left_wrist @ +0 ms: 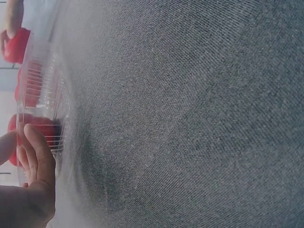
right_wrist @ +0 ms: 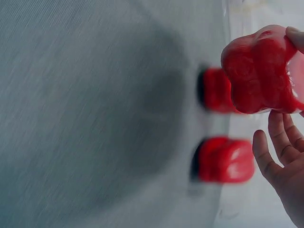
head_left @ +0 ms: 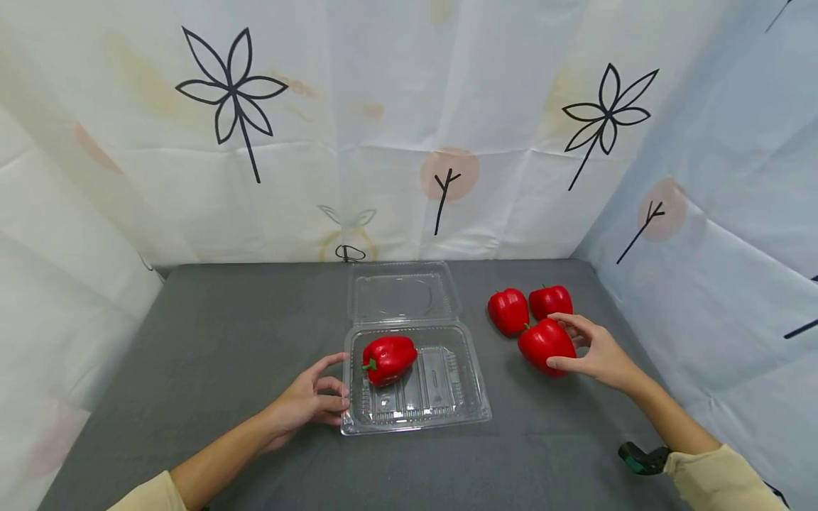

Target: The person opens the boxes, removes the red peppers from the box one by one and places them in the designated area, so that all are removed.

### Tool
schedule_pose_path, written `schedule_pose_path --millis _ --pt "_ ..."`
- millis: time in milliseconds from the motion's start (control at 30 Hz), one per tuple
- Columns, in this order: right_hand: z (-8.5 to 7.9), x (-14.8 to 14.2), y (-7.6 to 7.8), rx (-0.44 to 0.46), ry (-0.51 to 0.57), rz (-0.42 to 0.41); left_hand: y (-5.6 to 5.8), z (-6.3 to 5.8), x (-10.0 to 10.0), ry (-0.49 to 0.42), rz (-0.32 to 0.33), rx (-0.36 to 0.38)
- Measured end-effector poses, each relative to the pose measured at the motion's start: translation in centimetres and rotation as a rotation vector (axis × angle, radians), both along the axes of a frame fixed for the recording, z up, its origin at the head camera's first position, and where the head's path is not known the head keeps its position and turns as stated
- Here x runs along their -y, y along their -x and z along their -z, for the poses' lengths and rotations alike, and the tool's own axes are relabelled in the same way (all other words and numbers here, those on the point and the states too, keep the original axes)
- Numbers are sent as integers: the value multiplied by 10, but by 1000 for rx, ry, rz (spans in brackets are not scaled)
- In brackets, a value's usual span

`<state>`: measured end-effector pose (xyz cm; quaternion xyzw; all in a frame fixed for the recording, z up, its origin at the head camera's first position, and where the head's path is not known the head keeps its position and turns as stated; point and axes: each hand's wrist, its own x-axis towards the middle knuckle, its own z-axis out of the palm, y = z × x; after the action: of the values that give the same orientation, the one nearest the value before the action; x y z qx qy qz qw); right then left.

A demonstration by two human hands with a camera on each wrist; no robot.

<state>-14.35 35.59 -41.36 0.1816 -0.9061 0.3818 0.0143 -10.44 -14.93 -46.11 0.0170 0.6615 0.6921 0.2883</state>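
Observation:
My right hand (head_left: 597,353) grips a red bell pepper (head_left: 544,346) between thumb and fingers. In the right wrist view this pepper (right_wrist: 259,71) hangs above the table, its lobed end toward the camera. My left hand (head_left: 307,404) holds the left rim of a transparent plastic clamshell container (head_left: 441,419), thumb and fingers on either side of the rim in the left wrist view. Inside the container's left part lies another red bell pepper (head_left: 390,360) on its side, green stem to the left. The hinged lid (head_left: 402,294) is folded back flat toward the wall.
Two more red bell peppers, one on the left (head_left: 508,312) and one on the right (head_left: 553,301), sit on the dark grey table (head_left: 255,319) just beyond my right hand. Patterned cloth (head_left: 383,106) hangs behind the table and along both sides.

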Motion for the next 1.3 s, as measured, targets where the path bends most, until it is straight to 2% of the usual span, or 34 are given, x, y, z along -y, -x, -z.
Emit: schedule_pose_path --millis 233,467,700,1000,1200,1300 --pt "14 -28 0 49 -55 141 -1 0 1 -1 8 7" --pt "25 -44 1 76 -63 200 -1 1 1 -12 8 8" --pt "33 -54 0 90 -44 209 -1 0 0 -5 3 16" --pt "33 -63 -3 194 14 211 -1 0 0 4 -2 17" --pt "31 -65 -3 218 -12 213 -1 0 0 5 -1 20" --pt "31 -65 -3 201 -39 209 -1 0 1 5 0 18"
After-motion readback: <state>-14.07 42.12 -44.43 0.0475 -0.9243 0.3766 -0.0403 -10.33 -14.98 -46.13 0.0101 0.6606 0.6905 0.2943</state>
